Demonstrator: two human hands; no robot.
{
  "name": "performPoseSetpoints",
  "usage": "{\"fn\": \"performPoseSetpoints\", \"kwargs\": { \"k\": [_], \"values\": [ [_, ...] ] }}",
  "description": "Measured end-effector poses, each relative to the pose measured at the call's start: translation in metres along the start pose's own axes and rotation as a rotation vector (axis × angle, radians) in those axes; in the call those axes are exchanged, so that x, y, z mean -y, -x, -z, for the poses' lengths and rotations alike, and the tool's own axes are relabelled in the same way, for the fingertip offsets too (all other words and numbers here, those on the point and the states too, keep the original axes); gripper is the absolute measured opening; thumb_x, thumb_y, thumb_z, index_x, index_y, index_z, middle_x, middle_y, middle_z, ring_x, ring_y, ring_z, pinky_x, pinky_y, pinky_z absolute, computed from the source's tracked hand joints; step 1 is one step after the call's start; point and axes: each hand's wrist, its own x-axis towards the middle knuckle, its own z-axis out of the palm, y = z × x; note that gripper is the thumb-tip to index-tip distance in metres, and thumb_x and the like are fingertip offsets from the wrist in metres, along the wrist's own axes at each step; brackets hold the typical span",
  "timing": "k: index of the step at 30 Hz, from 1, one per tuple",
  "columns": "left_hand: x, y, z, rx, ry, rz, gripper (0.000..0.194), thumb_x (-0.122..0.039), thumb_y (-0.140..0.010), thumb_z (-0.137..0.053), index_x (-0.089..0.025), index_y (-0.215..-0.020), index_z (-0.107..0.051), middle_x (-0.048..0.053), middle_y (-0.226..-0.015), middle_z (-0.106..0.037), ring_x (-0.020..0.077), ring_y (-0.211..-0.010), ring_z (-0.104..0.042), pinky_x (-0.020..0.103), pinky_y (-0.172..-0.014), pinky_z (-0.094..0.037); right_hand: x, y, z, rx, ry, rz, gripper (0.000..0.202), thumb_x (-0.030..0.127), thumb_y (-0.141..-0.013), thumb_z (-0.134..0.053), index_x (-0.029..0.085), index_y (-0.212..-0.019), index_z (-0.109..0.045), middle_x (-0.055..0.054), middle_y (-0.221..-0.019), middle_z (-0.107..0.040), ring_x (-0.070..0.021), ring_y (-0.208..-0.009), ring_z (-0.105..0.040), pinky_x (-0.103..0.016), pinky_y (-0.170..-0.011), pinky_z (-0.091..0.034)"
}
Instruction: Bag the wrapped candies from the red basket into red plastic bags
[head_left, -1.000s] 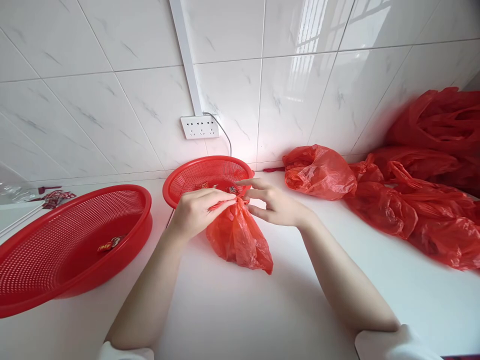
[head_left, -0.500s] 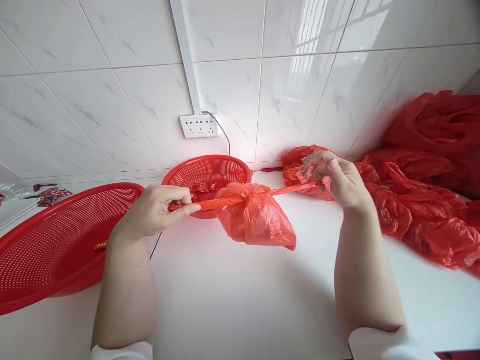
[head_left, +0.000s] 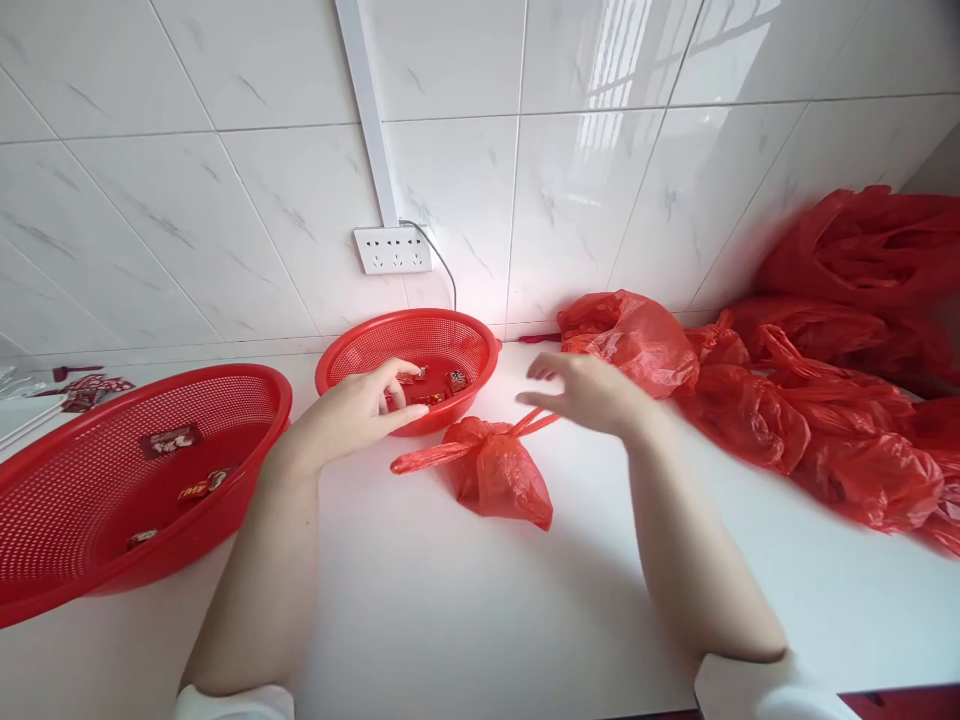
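Note:
A small red plastic bag (head_left: 501,478), knotted at its neck, rests on the white tabletop (head_left: 465,620) with its two twisted handles sticking out sideways. My left hand (head_left: 360,405) hovers above the left handle, thumb and fingers apart, holding nothing. Over the right handle is my right hand (head_left: 589,390), its fingers loosely curved and apart, also empty. Behind my left hand stands a round red mesh basket (head_left: 480,372) with several small wrapped packets in it, partly hidden by that hand.
A larger red basket (head_left: 255,385) at the left holds a few wrapped packets. Several filled red bags (head_left: 817,420) are heaped along the right side. One more red bag (head_left: 637,335) lies by the tiled wall, below and right of the socket strip (head_left: 394,250) with its cable.
Both hands have let go of the bag's handles, which they were pulling apart. The knotted bag has dropped onto the table, and my right hand has moved left.

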Motion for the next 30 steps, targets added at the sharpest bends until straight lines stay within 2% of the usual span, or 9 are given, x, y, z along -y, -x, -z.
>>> {"fn": "performPoseSetpoints", "kwargs": {
  "k": [5,8,14,17,20,23,25,28,30],
  "values": [
    [-0.002,-0.001,0.000,-0.063,-0.074,-0.003,0.047,-0.054,-0.084,-0.054,-0.030,-0.123,-0.054,0.003,-0.093,-0.066,0.0179,-0.077,-0.062,0.026,-0.061,-0.046,0.030,-0.014,-0.062,0.559,0.082,0.055,0.051,0.048,-0.066,-0.074,0.027,-0.110,-0.060,-0.005,-0.085,-0.069,-0.0220,-0.067,-0.065,-0.028,-0.047,-0.043],
    [-0.005,-0.002,-0.001,-0.075,-0.091,-0.046,0.046,-0.053,-0.085,-0.053,-0.030,-0.124,-0.053,0.003,-0.092,-0.067,0.0184,-0.078,-0.062,0.027,-0.063,-0.047,0.020,-0.023,-0.060,0.648,0.119,0.079,0.034,0.024,-0.070,-0.066,0.027,-0.104,-0.063,-0.005,-0.088,-0.070,-0.0229,-0.070,-0.065,-0.029,-0.049,-0.044],
    [0.003,-0.008,-0.005,-0.035,-0.131,-0.026,0.040,-0.054,-0.084,-0.054,-0.034,-0.118,-0.059,0.004,-0.095,-0.067,0.0204,-0.081,-0.065,0.025,-0.057,-0.048,-0.064,0.011,0.041,0.282,0.051,-0.243,0.014,0.021,-0.071,-0.058,0.024,-0.081,-0.067,-0.004,-0.079,-0.069,-0.0205,-0.066,-0.064,-0.029,-0.051,-0.044],
    [0.007,-0.011,-0.007,-0.012,-0.150,-0.018,0.039,-0.054,-0.084,-0.054,-0.034,-0.116,-0.060,0.003,-0.096,-0.067,0.0211,-0.081,-0.065,0.026,-0.056,-0.048,-0.114,0.055,0.085,-0.208,-0.002,-0.528,0.013,0.028,-0.068,-0.064,0.023,-0.080,-0.067,-0.006,-0.078,-0.070,-0.0236,-0.067,-0.063,-0.036,-0.057,-0.047],
    [0.006,-0.013,-0.007,0.004,-0.176,0.002,0.037,-0.054,-0.084,-0.053,-0.034,-0.114,-0.061,0.003,-0.097,-0.068,0.0217,-0.084,-0.065,0.026,-0.057,-0.049,-0.154,0.093,0.103,-0.546,0.061,-0.736,0.025,0.039,-0.074,-0.059,0.023,-0.092,-0.065,-0.015,-0.084,-0.069,-0.0347,-0.078,-0.063,-0.048,-0.062,-0.047],
    [0.003,-0.014,-0.007,0.015,-0.180,0.012,0.036,-0.054,-0.084,-0.052,-0.034,-0.112,-0.062,0.002,-0.097,-0.068,0.0214,-0.086,-0.064,0.025,-0.057,-0.048,-0.174,0.105,0.102,-0.909,0.046,-1.035,0.050,0.048,-0.067,-0.069,0.024,-0.109,-0.059,-0.024,-0.112,-0.062,-0.0451,-0.107,-0.056,-0.056,-0.076,-0.047],
    [0.003,-0.015,-0.009,0.027,-0.166,0.009,0.035,-0.054,-0.084,-0.051,-0.034,-0.110,-0.063,0.002,-0.096,-0.068,0.0210,-0.084,-0.065,0.024,-0.055,-0.048,-0.171,0.096,0.099,-0.937,0.029,-1.035,0.058,0.045,-0.066,-0.072,0.021,-0.116,-0.056,-0.027,-0.124,-0.056,-0.0461,-0.118,-0.050,-0.058,-0.088,-0.043],
    [0.003,-0.018,-0.014,0.055,-0.141,0.000,0.036,-0.055,-0.084,-0.050,-0.032,-0.109,-0.063,0.003,-0.093,-0.069,0.0207,-0.078,-0.065,0.024,-0.051,-0.046,-0.144,0.062,0.091,-0.820,-0.034,-0.696,0.039,0.037,-0.078,-0.061,0.017,-0.111,-0.061,-0.023,-0.117,-0.063,-0.0381,-0.112,-0.057,-0.053,-0.097,-0.039],
    [0.001,-0.019,-0.018,0.080,-0.125,-0.006,0.038,-0.056,-0.085,-0.048,-0.031,-0.110,-0.062,0.003,-0.092,-0.068,0.0206,-0.076,-0.065,0.025,-0.051,-0.045,-0.118,0.031,0.079,-0.703,-0.076,-0.493,0.030,0.036,-0.082,-0.058,0.021,-0.107,-0.064,-0.012,-0.111,-0.068,-0.0270,-0.103,-0.063,-0.041,-0.094,-0.045]
  ]
}}
